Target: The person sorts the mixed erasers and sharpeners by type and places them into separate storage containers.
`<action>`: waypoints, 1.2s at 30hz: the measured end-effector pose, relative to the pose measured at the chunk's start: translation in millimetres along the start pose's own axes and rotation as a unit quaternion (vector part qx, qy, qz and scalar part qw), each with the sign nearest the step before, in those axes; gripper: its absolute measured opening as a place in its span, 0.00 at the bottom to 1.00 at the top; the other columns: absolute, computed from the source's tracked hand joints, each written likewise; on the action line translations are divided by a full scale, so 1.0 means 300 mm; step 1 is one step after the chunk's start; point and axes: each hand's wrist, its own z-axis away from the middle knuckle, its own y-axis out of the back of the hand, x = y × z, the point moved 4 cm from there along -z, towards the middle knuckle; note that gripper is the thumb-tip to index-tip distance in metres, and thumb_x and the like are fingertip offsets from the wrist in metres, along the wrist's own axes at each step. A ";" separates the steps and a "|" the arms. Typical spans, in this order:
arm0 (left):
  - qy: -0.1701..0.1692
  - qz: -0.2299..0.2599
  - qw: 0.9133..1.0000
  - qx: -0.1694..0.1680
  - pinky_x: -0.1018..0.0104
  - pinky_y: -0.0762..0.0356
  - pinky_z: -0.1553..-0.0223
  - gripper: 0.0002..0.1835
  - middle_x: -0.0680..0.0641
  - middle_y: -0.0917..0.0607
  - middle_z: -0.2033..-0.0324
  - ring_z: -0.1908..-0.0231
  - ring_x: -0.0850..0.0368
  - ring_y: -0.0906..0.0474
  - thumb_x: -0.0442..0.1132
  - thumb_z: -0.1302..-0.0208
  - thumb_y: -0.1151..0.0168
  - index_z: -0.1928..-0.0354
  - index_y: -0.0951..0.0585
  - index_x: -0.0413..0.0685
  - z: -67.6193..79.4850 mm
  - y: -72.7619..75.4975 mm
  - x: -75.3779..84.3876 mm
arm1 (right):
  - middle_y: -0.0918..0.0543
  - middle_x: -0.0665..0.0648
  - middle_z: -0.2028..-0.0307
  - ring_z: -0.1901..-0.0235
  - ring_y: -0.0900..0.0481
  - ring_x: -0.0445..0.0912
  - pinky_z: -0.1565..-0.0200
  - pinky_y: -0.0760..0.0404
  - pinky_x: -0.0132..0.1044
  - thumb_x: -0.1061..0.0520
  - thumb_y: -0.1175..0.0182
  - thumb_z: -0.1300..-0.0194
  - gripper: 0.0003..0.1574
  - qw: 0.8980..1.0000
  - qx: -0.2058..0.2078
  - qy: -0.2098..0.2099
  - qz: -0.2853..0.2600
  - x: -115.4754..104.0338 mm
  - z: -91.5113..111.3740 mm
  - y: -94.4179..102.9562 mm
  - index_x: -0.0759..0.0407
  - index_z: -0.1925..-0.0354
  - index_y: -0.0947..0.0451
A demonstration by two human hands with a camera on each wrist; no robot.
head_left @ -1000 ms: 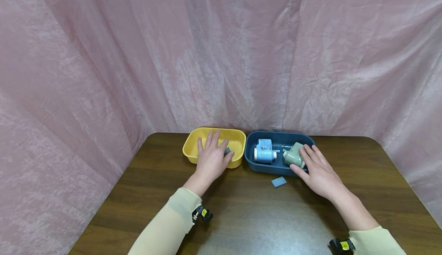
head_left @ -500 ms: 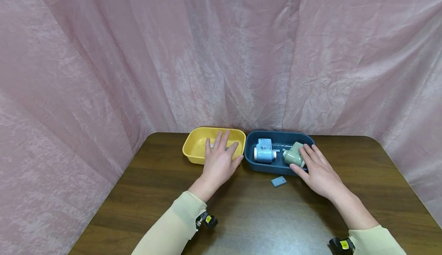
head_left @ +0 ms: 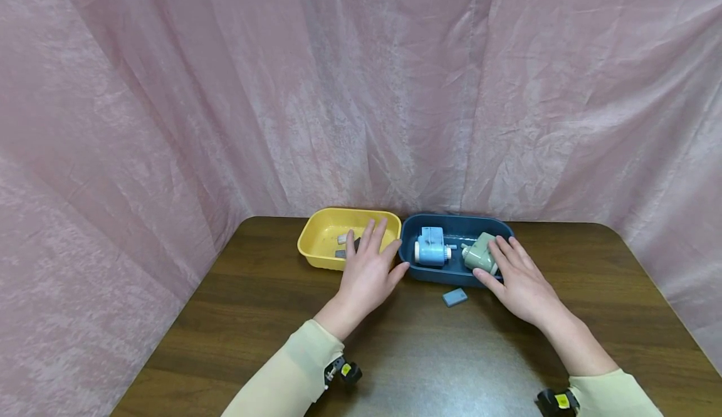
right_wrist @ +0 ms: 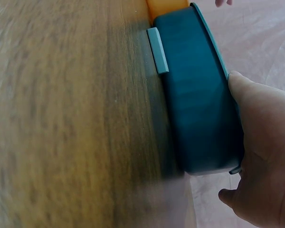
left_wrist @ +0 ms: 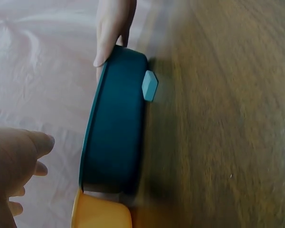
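My left hand [head_left: 369, 273] hovers over the front right part of the yellow bin [head_left: 316, 260], fingers spread, holding nothing. Its thumb lies above the gap by the dark blue bin [head_left: 434, 276]. My right hand [head_left: 521, 279] lies over that blue bin's right end, fingers straight; in the right wrist view its thumb [right_wrist: 237, 83] touches the rim. Beside those fingertips sits a green boxy device [head_left: 479, 253] with a rounded body; whether they touch it I cannot tell. A similar light blue device [head_left: 433, 246] with white round ends stands left of it.
A small blue-grey rectangular block [head_left: 455, 297] lies on the wooden table [head_left: 429, 354] before the blue bin. Inside the yellow bin are small grey blocks [head_left: 340, 254] and a whitish one [head_left: 341, 239], partly hidden by the left hand. A pink curtain [head_left: 361, 91] hangs behind.
My left hand has drawn back and to the right over the yellow bin, uncovering small blocks on its floor. The right hand and both devices have stayed in place.
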 end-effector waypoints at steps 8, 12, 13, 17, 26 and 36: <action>-0.008 -0.001 1.000 0.003 0.20 0.47 0.24 0.26 0.39 0.33 0.18 0.17 0.35 0.42 0.59 0.23 0.30 0.32 0.13 0.54 0.006 0.001 0.026 | 0.50 0.77 0.15 0.15 0.62 0.72 0.19 0.53 0.69 0.30 0.48 0.15 0.58 1.000 0.000 -0.001 0.000 -0.001 0.000 0.001 0.71 0.14 0.49; -0.017 -0.002 1.000 0.010 0.20 0.45 0.26 0.26 0.38 0.32 0.19 0.18 0.34 0.40 0.59 0.23 0.30 0.33 0.12 0.54 0.009 0.001 0.041 | 0.50 0.77 0.15 0.15 0.62 0.72 0.20 0.53 0.69 0.29 0.48 0.15 0.58 1.000 0.000 -0.002 0.000 -0.001 0.000 0.001 0.71 0.14 0.49; -0.019 -0.002 1.000 0.012 0.19 0.45 0.26 0.25 0.38 0.32 0.19 0.18 0.33 0.40 0.59 0.24 0.29 0.33 0.12 0.54 0.010 0.000 0.045 | 0.50 0.77 0.15 0.15 0.62 0.72 0.20 0.53 0.69 0.29 0.48 0.15 0.58 1.000 -0.001 -0.001 0.000 0.000 0.001 0.001 0.71 0.14 0.49; -0.026 -0.004 1.000 0.011 0.20 0.45 0.26 0.25 0.38 0.32 0.19 0.18 0.34 0.40 0.59 0.23 0.30 0.33 0.13 0.55 0.016 -0.005 0.060 | 0.50 0.77 0.15 0.15 0.62 0.71 0.20 0.53 0.70 0.29 0.48 0.15 0.58 1.000 -0.003 -0.003 0.000 0.001 0.001 0.001 0.71 0.14 0.50; -0.040 -0.006 0.999 0.013 0.21 0.44 0.26 0.25 0.39 0.32 0.18 0.17 0.36 0.42 0.60 0.23 0.31 0.34 0.12 0.55 0.026 -0.012 0.092 | 0.50 0.77 0.15 0.14 0.63 0.71 0.20 0.53 0.70 0.29 0.48 0.15 0.59 1.000 -0.006 -0.005 -0.001 0.002 0.000 0.000 0.70 0.13 0.50; -0.049 -0.008 0.999 0.004 0.22 0.46 0.24 0.26 0.40 0.32 0.18 0.17 0.36 0.41 0.61 0.24 0.30 0.34 0.12 0.56 0.030 -0.029 0.122 | 0.50 0.76 0.15 0.14 0.63 0.70 0.21 0.52 0.72 0.28 0.48 0.15 0.59 1.000 -0.005 -0.009 0.001 0.004 -0.003 -0.001 0.69 0.13 0.50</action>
